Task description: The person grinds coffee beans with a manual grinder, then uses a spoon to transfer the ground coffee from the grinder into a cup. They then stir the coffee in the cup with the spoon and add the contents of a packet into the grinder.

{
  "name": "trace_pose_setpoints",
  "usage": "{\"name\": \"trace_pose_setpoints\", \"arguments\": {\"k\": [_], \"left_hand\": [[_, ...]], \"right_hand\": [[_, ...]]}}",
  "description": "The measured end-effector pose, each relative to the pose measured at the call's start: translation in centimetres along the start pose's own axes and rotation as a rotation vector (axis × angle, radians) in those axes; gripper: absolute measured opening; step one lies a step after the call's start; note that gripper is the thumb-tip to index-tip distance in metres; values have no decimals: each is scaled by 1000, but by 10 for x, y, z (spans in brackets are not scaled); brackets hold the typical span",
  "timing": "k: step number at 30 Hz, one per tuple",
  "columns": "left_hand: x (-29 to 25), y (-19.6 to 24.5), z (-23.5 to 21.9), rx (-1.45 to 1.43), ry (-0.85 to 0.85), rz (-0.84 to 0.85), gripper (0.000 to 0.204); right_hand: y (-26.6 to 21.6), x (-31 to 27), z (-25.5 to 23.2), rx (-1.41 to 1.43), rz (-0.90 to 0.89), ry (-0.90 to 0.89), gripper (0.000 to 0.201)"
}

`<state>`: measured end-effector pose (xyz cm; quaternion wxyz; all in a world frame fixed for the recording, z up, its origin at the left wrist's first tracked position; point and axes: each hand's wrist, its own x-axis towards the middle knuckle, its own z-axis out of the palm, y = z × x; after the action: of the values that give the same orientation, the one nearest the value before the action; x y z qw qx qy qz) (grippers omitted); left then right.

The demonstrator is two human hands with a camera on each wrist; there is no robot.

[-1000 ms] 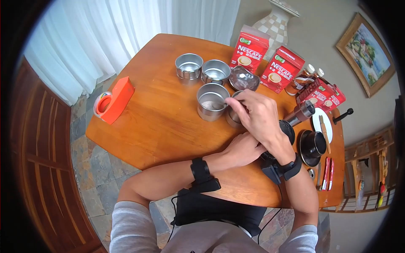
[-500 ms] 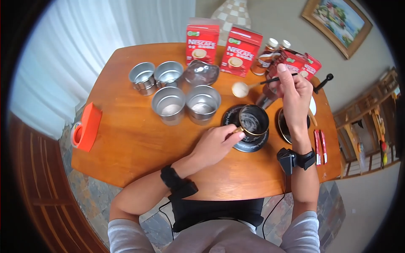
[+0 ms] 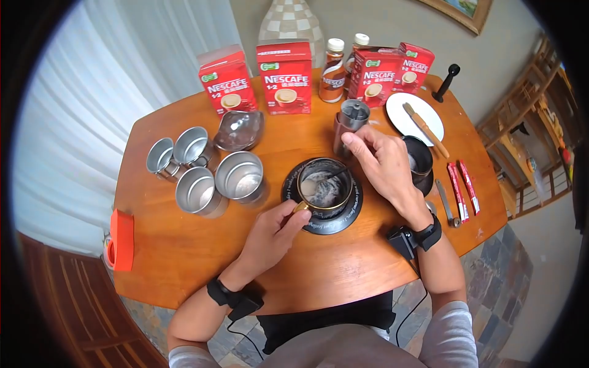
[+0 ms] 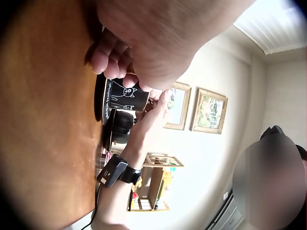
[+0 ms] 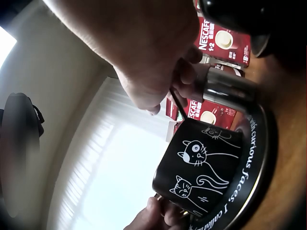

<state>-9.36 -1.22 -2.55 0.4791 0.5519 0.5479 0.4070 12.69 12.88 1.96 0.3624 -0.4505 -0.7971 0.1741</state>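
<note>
A black cup [image 3: 325,202] with white cat drawings and a gold rim stands on a black saucer [image 3: 294,211] with white lettering. My left hand [image 3: 270,236] pinches its gold handle between thumb and fingers. Above the cup's right side, my right hand [image 3: 386,162] holds a spoon by its thin black handle [image 5: 178,104], which slants down into the cup. Whitish residue shows inside the cup, around the spoon's end. In the right wrist view the cup [image 5: 199,165] appears side-on, with the handle passing over its rim.
Metal cups [image 3: 199,190] and a glass bowl [image 3: 239,130] stand left. Behind are Nescafe boxes [image 3: 284,76], bottles [image 3: 333,70] and a grinder [image 3: 353,116]. A second black cup [image 3: 418,161], a white plate [image 3: 399,113] with a brush, and red sachets [image 3: 457,190] are right.
My right hand has gone from the metal cups to the black cup, bringing the spoon down into it. My left hand has taken hold of the cup's handle. The head view has turned right.
</note>
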Motion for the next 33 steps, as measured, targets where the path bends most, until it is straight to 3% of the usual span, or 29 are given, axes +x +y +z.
{"name": "trace_pose_setpoints", "arguments": {"k": [4, 9, 14, 18, 23, 26, 33], "left_hand": [[-1, 3, 1, -55, -8, -44, 27], [-1, 0, 2, -61, 18, -69, 29], [0, 1, 0, -80, 20, -94, 28], [0, 1, 3, -72, 38, -105, 12], [1, -2, 3, -72, 20, -71, 41], [4, -1, 11, -111, 62, -7, 43], [2, 0, 5, 22, 36, -61, 48]], "right_hand": [[-5, -2, -3, -6, 52, 32, 44], [6, -6, 12, -188, -194, 164, 50], [3, -12, 16, -200, -201, 144, 53], [1, -17, 19, -169, -253, 144, 55], [2, -15, 14, -103, -307, 220, 51], [0, -15, 14, -65, -346, 267, 48], [2, -8, 5, -70, -295, 313, 43]]}}
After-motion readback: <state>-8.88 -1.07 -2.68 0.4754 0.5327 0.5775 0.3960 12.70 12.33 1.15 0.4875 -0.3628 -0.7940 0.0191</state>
